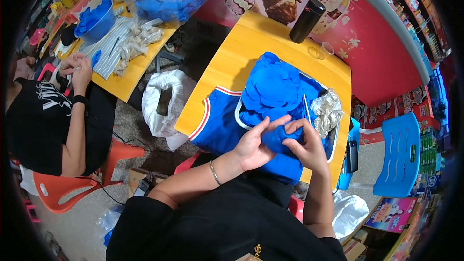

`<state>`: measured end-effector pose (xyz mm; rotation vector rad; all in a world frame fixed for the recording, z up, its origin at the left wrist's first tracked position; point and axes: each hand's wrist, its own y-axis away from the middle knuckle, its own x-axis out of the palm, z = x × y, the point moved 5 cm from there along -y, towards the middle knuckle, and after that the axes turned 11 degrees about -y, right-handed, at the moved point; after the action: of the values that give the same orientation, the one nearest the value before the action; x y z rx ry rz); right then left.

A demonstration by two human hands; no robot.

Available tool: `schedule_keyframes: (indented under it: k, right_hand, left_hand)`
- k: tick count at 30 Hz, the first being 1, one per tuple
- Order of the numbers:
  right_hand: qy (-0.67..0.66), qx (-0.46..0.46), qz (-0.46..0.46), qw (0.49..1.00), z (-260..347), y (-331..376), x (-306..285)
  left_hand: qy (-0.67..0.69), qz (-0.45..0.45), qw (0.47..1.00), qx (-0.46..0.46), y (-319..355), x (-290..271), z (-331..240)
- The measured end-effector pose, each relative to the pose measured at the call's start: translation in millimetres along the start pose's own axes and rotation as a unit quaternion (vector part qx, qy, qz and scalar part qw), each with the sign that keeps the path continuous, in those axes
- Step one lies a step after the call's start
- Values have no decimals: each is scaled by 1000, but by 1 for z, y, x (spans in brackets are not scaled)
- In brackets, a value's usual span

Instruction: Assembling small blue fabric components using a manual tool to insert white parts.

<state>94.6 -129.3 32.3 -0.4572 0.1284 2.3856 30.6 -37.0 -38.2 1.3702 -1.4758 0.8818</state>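
Observation:
Both my hands are closed around a rounded, soft-looking blue piece (276, 139) just over the near edge of the tray. My left hand (252, 146) supports it from the left, palm up, with a bracelet on the wrist. From the right, my right hand (310, 147) grips it between curled fingers and thumb. Beyond them lies a heap of flat, round blue pieces (273, 86) in a white-rimmed tray (238, 116). A thin metallic stick (307, 108) and a crumpled silvery plastic bag (328, 111) rest at its right side. Blue cloth with red-and-white trim (217, 123) lies under my hands.
A black flask (307, 21) and a clear cup (325, 50) stand at the yellow table's (232, 53) far end. At left, a co-worker (43, 121) sits by another table with a blue-filled bin (169, 2). A white sack (166, 106) stands between; a blue chair (398, 157) is at right.

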Motion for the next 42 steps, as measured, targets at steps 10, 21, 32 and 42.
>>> schedule_keyframes:
  k: [10, 21, 32, 42]
  right_hand:
    - [218, -205, -122, 946, 34, 4, 15]
    - [71, -133, -84, 985, -10, 5, 27]
    - [-228, -133, 8, 964, 30, 22, -25]
    - [-646, -218, 166, 712, 32, 24, -17]
  left_hand:
    - [81, 1, 996, -25, 6, -4, -6]
    - [4, -96, 995, 23, -9, -22, 13]
    - [22, 35, 999, 1, -11, 3, 0]
    - [70, 30, 997, -10, -11, 0, 5]
